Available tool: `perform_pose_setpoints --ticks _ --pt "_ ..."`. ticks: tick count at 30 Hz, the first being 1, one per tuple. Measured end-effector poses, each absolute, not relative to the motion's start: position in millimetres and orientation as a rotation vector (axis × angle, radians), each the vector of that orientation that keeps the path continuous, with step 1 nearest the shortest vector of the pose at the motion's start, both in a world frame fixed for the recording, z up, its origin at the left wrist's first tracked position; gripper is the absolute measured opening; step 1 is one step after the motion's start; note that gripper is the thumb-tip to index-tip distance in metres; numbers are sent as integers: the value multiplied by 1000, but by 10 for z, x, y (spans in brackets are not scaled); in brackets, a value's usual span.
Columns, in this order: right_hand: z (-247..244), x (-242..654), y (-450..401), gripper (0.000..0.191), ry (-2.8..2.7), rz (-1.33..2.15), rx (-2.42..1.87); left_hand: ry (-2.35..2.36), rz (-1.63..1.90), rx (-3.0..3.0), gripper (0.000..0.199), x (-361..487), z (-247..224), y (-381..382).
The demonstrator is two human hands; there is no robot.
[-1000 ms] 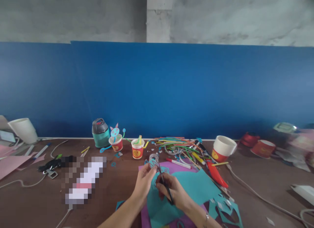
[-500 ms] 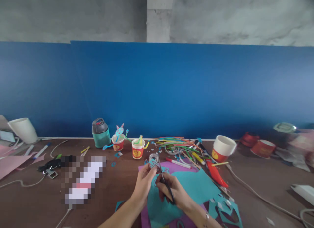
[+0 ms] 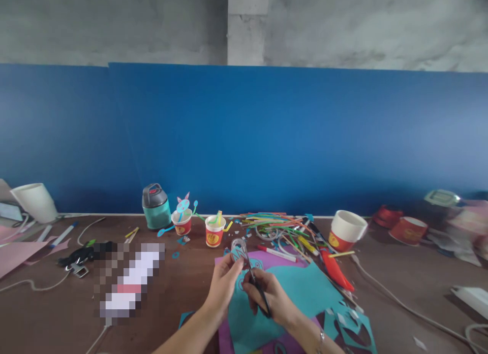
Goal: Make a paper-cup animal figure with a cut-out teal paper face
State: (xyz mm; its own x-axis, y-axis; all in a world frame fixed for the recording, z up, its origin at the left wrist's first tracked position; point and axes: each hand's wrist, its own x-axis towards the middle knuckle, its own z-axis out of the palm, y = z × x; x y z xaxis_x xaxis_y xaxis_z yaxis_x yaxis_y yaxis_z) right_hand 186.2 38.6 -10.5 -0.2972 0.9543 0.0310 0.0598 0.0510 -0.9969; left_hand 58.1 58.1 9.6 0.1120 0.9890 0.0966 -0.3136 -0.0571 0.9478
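My left hand (image 3: 224, 279) pinches a small piece of blue paper (image 3: 238, 253) with dark drawn lines, held up above the table. In my right hand (image 3: 269, 293) is a pair of black-handled scissors (image 3: 262, 294), gripped by its loops. Its blades lie against the right side of the paper piece; how far they are parted I cannot make out. Below my hands, a sheet of teal paper (image 3: 301, 293) rests on purple paper (image 3: 224, 339). Drawn round shapes show on blue paper (image 3: 256, 263) just behind the scissors. A roll of clear tape (image 3: 239, 244) sits beyond my left fingertips.
Two decorated paper cups (image 3: 182, 223) (image 3: 214, 234) stand near the blue partition (image 3: 244, 140), beside a teal canister (image 3: 157, 209). Colourful pipe cleaners (image 3: 272, 222) lie in a heap. A larger cup (image 3: 346, 231), a white cable (image 3: 404, 298) and cut paper scraps (image 3: 353, 326) are at right.
Both hands stay in nearly the same place, with the paper piece tilted slightly. The cat-like figure in the left cup has shifted a little left and down.
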Motion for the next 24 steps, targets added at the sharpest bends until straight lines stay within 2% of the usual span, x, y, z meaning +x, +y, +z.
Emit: perform_pose_setpoints --ticks 24 --pt "-28 1892 372 38 -1478 1410 -1046 790 1267 1134 27 518 85 623"
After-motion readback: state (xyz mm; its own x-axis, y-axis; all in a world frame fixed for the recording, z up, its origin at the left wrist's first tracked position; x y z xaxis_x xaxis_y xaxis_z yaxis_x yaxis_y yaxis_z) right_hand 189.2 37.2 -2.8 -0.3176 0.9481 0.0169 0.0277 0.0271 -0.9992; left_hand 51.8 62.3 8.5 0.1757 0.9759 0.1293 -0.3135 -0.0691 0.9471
